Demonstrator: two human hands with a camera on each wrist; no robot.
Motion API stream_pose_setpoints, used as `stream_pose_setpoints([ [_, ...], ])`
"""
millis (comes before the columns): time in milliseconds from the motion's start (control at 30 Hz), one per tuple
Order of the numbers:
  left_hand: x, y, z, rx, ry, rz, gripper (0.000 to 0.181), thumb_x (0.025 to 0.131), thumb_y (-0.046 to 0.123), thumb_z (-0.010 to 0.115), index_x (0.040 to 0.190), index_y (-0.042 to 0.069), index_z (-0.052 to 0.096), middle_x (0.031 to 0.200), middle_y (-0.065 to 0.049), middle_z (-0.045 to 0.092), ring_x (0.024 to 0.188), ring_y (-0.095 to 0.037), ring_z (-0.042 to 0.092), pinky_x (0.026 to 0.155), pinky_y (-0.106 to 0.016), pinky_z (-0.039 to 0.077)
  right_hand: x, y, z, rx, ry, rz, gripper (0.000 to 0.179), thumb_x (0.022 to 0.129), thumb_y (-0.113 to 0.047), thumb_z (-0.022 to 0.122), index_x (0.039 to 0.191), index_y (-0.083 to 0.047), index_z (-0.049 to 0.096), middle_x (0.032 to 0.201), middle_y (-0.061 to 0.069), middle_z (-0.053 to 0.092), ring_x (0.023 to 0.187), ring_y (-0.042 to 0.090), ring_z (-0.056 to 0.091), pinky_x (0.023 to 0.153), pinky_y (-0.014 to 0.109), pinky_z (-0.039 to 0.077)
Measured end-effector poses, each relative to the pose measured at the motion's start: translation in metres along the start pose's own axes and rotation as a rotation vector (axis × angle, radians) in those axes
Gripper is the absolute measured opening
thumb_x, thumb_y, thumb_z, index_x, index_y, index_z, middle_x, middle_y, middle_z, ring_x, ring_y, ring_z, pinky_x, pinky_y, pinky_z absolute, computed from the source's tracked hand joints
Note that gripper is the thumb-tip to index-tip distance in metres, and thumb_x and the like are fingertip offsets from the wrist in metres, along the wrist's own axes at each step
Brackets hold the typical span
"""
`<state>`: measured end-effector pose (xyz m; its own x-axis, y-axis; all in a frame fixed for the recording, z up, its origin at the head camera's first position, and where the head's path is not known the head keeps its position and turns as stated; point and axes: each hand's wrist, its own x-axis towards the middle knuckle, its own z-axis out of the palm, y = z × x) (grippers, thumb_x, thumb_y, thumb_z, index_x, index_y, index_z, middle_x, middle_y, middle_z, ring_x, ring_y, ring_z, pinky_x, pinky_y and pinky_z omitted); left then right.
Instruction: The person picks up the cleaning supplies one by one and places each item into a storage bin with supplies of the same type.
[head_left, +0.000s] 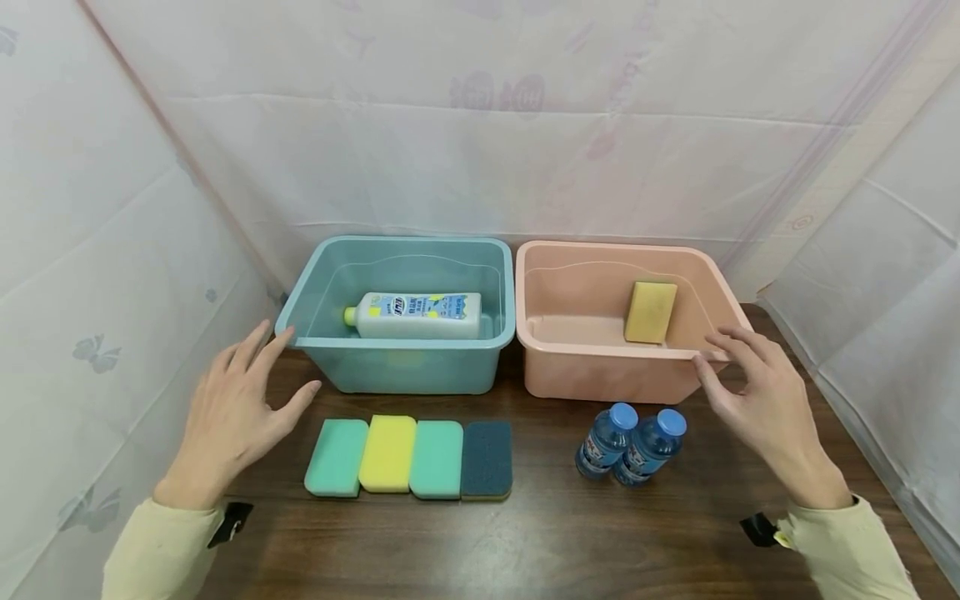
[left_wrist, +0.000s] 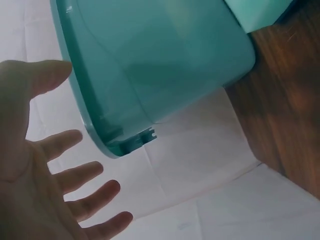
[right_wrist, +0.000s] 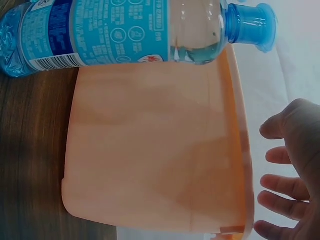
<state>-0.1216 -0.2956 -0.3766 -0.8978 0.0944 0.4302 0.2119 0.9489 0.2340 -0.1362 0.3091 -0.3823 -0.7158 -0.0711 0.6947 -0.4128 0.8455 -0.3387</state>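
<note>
The left hand (head_left: 228, 408) is spread wide, the right hand (head_left: 776, 404) loosely open — four sponges (head_left: 388, 457) right of the left hand, two bottles (head_left: 597, 450) left of the right — and just ahead, blue bin (head_left: 408, 372) near the left, pink bin (head_left: 592, 377) near the right.

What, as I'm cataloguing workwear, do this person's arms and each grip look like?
The left sleeve and right sleeve are pale cream-yellow and reach the wrists. A black piece shows at the left sleeve's end, a second black piece at the right's, next to a yellow bit. Left grip and right grip are bare: no gloves, rings or cables visible.
</note>
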Motion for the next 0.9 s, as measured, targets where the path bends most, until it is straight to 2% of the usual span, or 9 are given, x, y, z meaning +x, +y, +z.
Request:
stream_pose_setpoints([
  [167, -0.007, 0.001, 0.005, -0.047, 0.06, -0.006, 0.08, 0.086, 0.033, 0.084, 0.155, 0.008, 0.053, 0.159, -0.027, 0.048, 0.132, -0.059, 0.049, 0.089, -0.077, 0.045, -0.001, 0.001, 0.003, 0.015, 0.006, 0.004, 0.035, 0.085, -0.005, 0.083, 0.118, 0.002, 0.077, 0.129, 0.025, 0.071, 0.121, 0.049, 0.062, 0.093, 0.065, 0.045],
  [267, -0.01, 0.0, 0.009, -0.076, 0.074, -0.015, 0.081, 0.085, 0.03, 0.085, 0.155, 0.007, 0.051, 0.159, -0.026, 0.049, 0.133, -0.058, 0.049, 0.092, -0.076, 0.044, -0.002, 0.001, 0.004, 0.022, 0.013, 0.013, 0.031, 0.085, -0.004, 0.082, 0.116, 0.003, 0.078, 0.129, 0.025, 0.071, 0.121, 0.049, 0.062, 0.091, 0.062, 0.045],
  [367, -0.014, 0.0, 0.012, -0.096, 0.081, -0.025, 0.082, 0.085, 0.028, 0.085, 0.157, 0.007, 0.05, 0.159, -0.025, 0.049, 0.133, -0.057, 0.05, 0.094, -0.075, 0.043, -0.002, 0.0, 0.005, 0.02, 0.021, 0.02, 0.027, 0.086, -0.005, 0.082, 0.112, 0.003, 0.078, 0.128, 0.025, 0.071, 0.12, 0.047, 0.063, 0.093, 0.054, 0.046],
  [500, -0.018, -0.001, 0.015, -0.115, 0.076, -0.051, 0.083, 0.087, 0.028, 0.084, 0.159, 0.008, 0.048, 0.16, -0.023, 0.049, 0.134, -0.056, 0.05, 0.093, -0.074, 0.043, -0.003, 0.0, 0.007, 0.015, 0.028, 0.033, 0.023, 0.086, -0.005, 0.082, 0.108, 0.003, 0.079, 0.126, 0.024, 0.072, 0.12, 0.046, 0.064, 0.093, 0.048, 0.046],
  [633, -0.023, -0.001, 0.019, -0.129, 0.062, -0.077, 0.082, 0.088, 0.028, 0.083, 0.159, 0.007, 0.047, 0.158, -0.025, 0.049, 0.133, -0.057, 0.051, 0.092, -0.075, 0.044, -0.004, 0.0, 0.01, 0.013, 0.032, 0.037, 0.019, 0.086, -0.004, 0.082, 0.102, 0.004, 0.079, 0.12, 0.024, 0.073, 0.115, 0.045, 0.065, 0.087, 0.052, 0.044],
  [800, -0.03, 0.0, 0.024, -0.126, 0.053, -0.074, 0.075, 0.088, 0.027, 0.083, 0.152, 0.003, 0.053, 0.148, -0.029, 0.055, 0.129, -0.056, 0.054, 0.092, -0.074, 0.046, -0.004, 0.001, 0.012, 0.006, 0.036, 0.033, 0.016, 0.086, -0.004, 0.082, 0.101, 0.003, 0.079, 0.106, 0.021, 0.074, 0.101, 0.04, 0.067, 0.083, 0.048, 0.042],
  [900, -0.033, 0.001, 0.027, -0.112, 0.04, -0.059, 0.068, 0.089, 0.027, 0.083, 0.148, 0.003, 0.058, 0.144, -0.028, 0.059, 0.124, -0.054, 0.058, 0.088, -0.072, 0.048, -0.003, 0.0, 0.012, -0.017, 0.018, 0.049, 0.016, 0.088, -0.006, 0.081, 0.103, 0.001, 0.08, 0.102, 0.019, 0.075, 0.096, 0.038, 0.067, 0.077, 0.042, 0.04],
])
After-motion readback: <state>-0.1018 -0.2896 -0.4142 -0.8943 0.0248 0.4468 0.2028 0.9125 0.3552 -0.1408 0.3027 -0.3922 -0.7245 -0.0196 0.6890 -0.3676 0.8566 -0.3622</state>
